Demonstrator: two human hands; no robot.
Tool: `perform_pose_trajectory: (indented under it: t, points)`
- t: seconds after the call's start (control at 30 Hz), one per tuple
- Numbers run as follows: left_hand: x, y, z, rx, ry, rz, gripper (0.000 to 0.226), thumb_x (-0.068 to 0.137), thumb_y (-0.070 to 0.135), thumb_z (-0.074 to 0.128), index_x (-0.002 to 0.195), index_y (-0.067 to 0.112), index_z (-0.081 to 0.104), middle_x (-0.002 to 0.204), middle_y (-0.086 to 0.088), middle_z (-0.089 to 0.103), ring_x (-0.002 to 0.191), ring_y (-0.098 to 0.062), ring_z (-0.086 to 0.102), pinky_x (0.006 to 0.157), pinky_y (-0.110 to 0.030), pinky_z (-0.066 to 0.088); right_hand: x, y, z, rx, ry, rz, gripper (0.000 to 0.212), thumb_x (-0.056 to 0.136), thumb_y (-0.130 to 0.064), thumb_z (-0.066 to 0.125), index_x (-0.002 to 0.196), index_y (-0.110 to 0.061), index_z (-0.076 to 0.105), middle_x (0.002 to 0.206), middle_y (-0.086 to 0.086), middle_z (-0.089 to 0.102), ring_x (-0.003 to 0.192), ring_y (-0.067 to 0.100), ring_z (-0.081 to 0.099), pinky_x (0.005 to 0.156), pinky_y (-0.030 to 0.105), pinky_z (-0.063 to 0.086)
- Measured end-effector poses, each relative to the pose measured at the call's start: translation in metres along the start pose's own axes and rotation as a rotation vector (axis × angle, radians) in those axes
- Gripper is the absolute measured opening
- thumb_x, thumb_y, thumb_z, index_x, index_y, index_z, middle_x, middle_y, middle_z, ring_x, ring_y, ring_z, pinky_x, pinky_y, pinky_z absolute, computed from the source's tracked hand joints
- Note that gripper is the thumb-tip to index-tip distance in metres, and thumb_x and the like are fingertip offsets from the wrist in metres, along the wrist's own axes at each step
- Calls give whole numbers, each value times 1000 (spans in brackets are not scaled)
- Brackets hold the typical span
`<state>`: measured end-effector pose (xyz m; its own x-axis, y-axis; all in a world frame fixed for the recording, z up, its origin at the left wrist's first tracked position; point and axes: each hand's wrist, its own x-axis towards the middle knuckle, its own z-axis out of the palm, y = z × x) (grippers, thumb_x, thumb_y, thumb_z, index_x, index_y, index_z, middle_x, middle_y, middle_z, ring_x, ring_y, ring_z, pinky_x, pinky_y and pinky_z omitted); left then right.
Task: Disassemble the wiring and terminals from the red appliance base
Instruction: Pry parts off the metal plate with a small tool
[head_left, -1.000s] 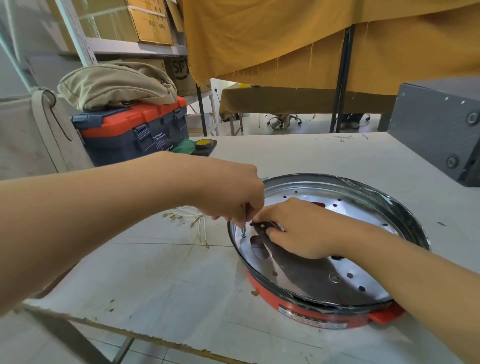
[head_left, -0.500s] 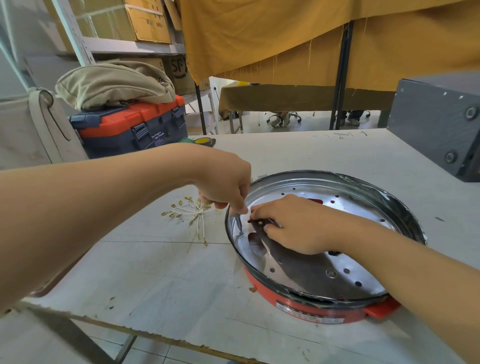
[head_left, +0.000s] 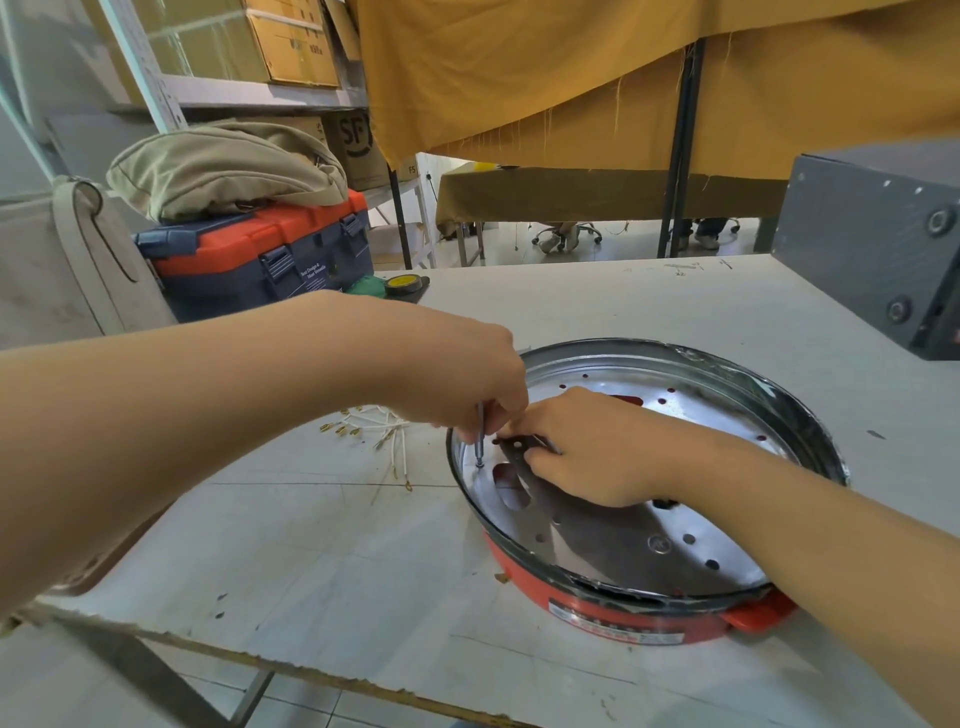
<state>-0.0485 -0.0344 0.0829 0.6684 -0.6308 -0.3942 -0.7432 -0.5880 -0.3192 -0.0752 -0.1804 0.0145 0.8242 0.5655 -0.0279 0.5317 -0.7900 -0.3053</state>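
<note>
Red-walled, the appliance base (head_left: 613, 618) sits on the white counter (head_left: 322, 561) with a holed metal plate (head_left: 644, 540) inside. At its left rim the left hand (head_left: 457, 384) grips a screwdriver (head_left: 479, 436) upright, tip on the plate; the right hand (head_left: 597, 447) pinches a dark bracket (head_left: 511, 443). Loose white wires (head_left: 382, 434) lie left of the base, partly hidden by the left arm; a toolbox (head_left: 260, 254) stands beyond them.

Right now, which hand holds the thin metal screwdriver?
The left hand grips the thin metal screwdriver, tip down on the perforated steel plate. The right hand pinches a dark flat bracket instead.
</note>
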Motion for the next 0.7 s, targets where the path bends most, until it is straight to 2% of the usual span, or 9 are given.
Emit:
perform_pose_trajectory:
  t: [0.07,0.13,0.2,0.27,0.33,0.43,0.5,0.6,0.7]
  points:
    - [-1,-1,-2,-37,-13,-16,9,90,24,60,85,18,63,71,6,59,64,-10,64,58,-16,48,0,0,0,2,-6,4,34,98,-19,40,127,-25,57,116,3,64,89,19,58,69,26,46]
    - [-2,-2,-2,-28,-4,-32,26,94,32,52,82,13,63,65,2,59,54,-7,60,48,-13,40,1,0,0,-10,-15,9,34,98,-19,39,126,-24,57,116,3,64,94,21,59,75,31,48]
    - [-4,-4,0,26,34,-67,41,97,40,42,77,10,61,63,2,54,56,-5,51,49,-17,33,1,-1,0,-21,-24,14,34,98,-19,38,126,-23,57,117,4,64,94,22,59,79,35,51]
    - [-5,-6,3,0,59,-90,45,97,42,40,69,11,57,59,3,50,57,3,49,49,-16,32,1,-1,0,-30,-26,20,33,98,-19,39,124,-22,58,117,5,64,95,23,59,82,38,51]
    - [-7,-7,3,-83,25,-105,44,97,41,42,67,13,57,59,2,58,51,3,55,49,-9,37,1,-2,0,-30,-25,20,32,98,-19,39,124,-22,58,117,4,64,96,22,59,83,38,51]
    - [-8,-4,3,-126,-8,-99,31,95,39,48,86,13,63,76,1,69,54,6,59,55,-1,36,0,-2,0,-16,-16,13,31,98,-20,40,122,-23,59,115,3,65,96,22,59,83,37,51]
    - [-6,-4,3,-122,16,-73,10,90,32,58,92,23,58,89,6,66,72,2,59,59,-8,39,0,-2,0,-10,-9,13,30,97,-20,41,120,-22,60,114,2,65,96,21,59,81,34,50]
    - [-3,-4,0,-122,31,-50,13,88,21,62,84,29,52,92,5,61,81,-7,55,68,-16,42,0,-2,0,-12,-5,9,30,97,-20,41,121,-21,60,114,2,65,96,22,58,80,34,49]
    - [-1,-6,-2,-198,-14,-91,14,89,22,62,77,26,56,82,2,68,64,0,61,58,-10,44,0,-1,0,-8,-7,3,30,97,-20,41,120,-23,60,113,1,65,96,21,57,81,34,48]
